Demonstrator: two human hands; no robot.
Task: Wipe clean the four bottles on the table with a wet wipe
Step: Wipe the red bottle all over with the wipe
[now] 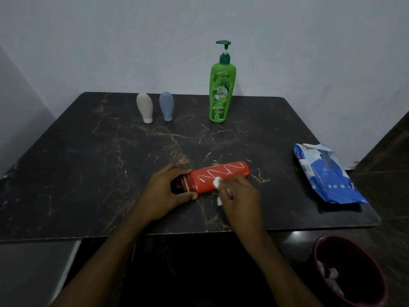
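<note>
Red bottle (221,175) lies on its side at the front middle of the table (88,173). Left hand (168,191) grips its dark cap end, fingers wrapped around. Right hand (240,196) clutches a white wipe (217,181), pressing it on the bottle. At the back, 3 bottles stand: beige bottle (145,107), grey-blue bottle (166,105), green pump bottle (222,94). Wipe pack (327,176) lies torn open at the right edge. Dark red bin (354,260) on the floor holds crumpled white wipes (330,274).
</note>
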